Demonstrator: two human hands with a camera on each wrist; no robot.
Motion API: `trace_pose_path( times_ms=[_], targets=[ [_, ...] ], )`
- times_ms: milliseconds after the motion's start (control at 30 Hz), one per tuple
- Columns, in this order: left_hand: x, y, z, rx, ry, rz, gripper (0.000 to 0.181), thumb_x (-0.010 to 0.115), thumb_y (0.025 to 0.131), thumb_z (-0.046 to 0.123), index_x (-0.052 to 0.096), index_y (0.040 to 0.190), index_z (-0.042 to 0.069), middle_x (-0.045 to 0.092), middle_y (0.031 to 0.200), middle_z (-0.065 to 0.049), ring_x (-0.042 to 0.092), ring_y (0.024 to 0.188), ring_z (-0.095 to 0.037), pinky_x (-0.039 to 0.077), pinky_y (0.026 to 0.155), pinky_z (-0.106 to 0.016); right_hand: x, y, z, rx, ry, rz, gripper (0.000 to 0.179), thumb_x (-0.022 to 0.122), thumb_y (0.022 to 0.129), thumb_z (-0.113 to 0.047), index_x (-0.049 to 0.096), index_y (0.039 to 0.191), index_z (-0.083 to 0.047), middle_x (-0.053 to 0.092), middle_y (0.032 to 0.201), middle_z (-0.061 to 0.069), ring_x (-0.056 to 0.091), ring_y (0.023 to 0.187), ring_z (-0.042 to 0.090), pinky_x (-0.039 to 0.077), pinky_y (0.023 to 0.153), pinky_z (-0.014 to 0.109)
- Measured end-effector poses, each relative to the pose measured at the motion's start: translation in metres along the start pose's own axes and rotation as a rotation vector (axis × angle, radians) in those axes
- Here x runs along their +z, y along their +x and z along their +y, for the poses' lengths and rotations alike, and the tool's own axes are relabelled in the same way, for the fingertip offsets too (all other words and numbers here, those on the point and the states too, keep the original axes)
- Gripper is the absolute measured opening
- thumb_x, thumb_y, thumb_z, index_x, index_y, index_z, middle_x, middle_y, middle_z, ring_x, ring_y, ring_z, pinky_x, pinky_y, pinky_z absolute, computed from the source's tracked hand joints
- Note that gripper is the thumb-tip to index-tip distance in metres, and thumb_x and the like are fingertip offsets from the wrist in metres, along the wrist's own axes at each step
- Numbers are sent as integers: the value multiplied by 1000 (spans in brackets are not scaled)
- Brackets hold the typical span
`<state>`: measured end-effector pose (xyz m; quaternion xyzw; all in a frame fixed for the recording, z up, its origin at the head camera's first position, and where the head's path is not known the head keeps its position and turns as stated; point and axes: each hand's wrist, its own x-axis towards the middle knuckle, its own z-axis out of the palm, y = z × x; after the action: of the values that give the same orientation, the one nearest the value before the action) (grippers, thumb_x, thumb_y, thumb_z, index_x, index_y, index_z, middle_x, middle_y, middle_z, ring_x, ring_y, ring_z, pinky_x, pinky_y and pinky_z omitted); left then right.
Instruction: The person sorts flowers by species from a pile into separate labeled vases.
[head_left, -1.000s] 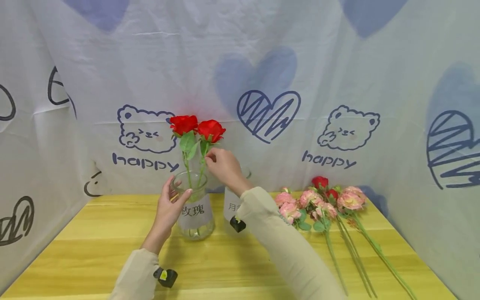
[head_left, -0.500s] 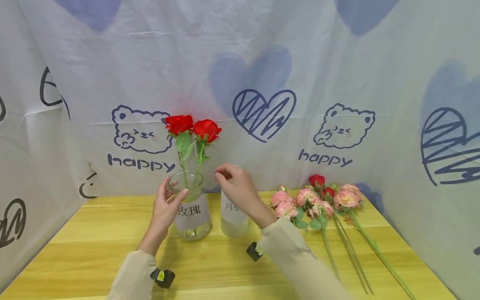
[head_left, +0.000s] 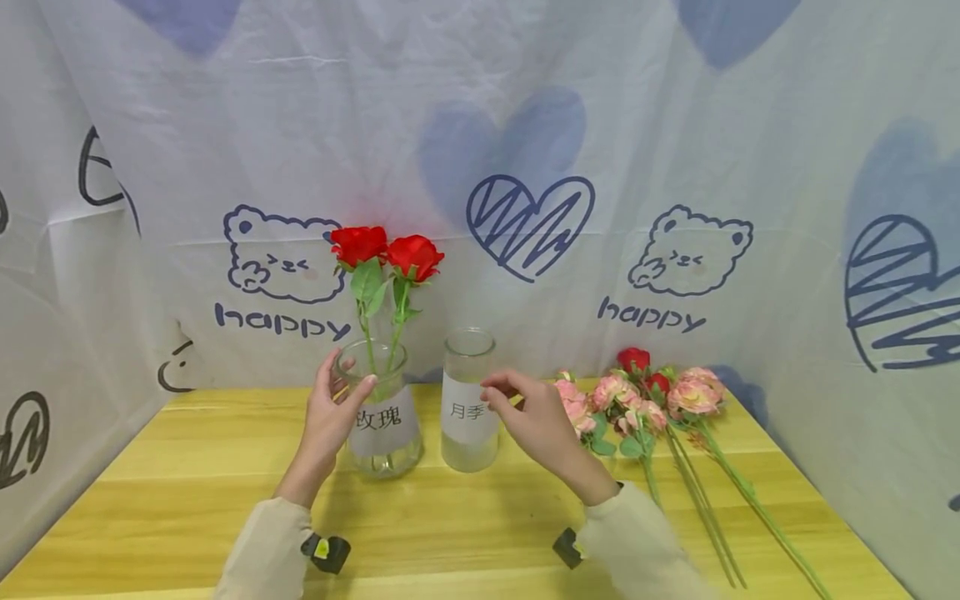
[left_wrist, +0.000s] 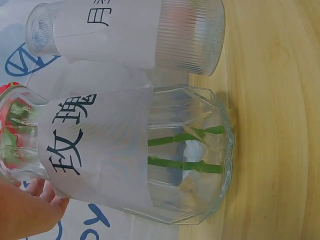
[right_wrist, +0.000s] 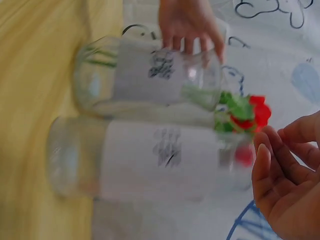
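Observation:
My left hand (head_left: 328,417) holds the neck of a glass vase (head_left: 384,429), thumb in front and fingers round the far side. Two red roses (head_left: 416,257) stand upright in that vase; their green stems (left_wrist: 186,164) reach near its bottom in the left wrist view. A white label with dark characters is wrapped round the vase. To its right stands a narrower glass vase (head_left: 468,454), also labelled, with no flower in it. My right hand (head_left: 542,418) is just right of this second vase, fingers loosely bent and holding nothing.
On the right of the wooden table (head_left: 465,542) lie several pink flowers (head_left: 618,394) and two red roses (head_left: 633,361), stems pointing toward the front. A white printed cloth (head_left: 525,317) hangs close behind the vases.
My right hand has let go of the right rose's stem and moved right and down, past the second vase. The left hand stays on its vase.

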<state>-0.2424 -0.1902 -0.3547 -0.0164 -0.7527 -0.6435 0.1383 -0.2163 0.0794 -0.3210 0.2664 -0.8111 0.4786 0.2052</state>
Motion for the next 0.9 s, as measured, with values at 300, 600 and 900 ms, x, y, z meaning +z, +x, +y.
trace_pose_path(
  times_ms=[300,600,900],
  targets=[
    [1,1,0,-2,-10,-3,82,61,96,23,7,155,10,28,154,-16,24,140,-36,23,115,-44,-23,-24,46,109,4,47,9,63,90,2,69,96,-1,69,82,6,64,69,22,51,51,23],
    [0,0,-1,8,-4,4,80,62,95,22,11,155,7,30,153,-17,26,139,-36,24,115,-43,-62,-39,79,235,-169,34,13,63,93,-5,69,103,1,71,89,9,65,80,22,53,64,27],
    [-1,3,-2,22,1,3,80,62,95,23,12,154,6,32,152,-15,27,138,-34,23,116,-41,-104,-59,117,357,-298,16,18,62,95,-11,66,107,2,69,97,14,64,89,30,52,69,37]
  ],
)
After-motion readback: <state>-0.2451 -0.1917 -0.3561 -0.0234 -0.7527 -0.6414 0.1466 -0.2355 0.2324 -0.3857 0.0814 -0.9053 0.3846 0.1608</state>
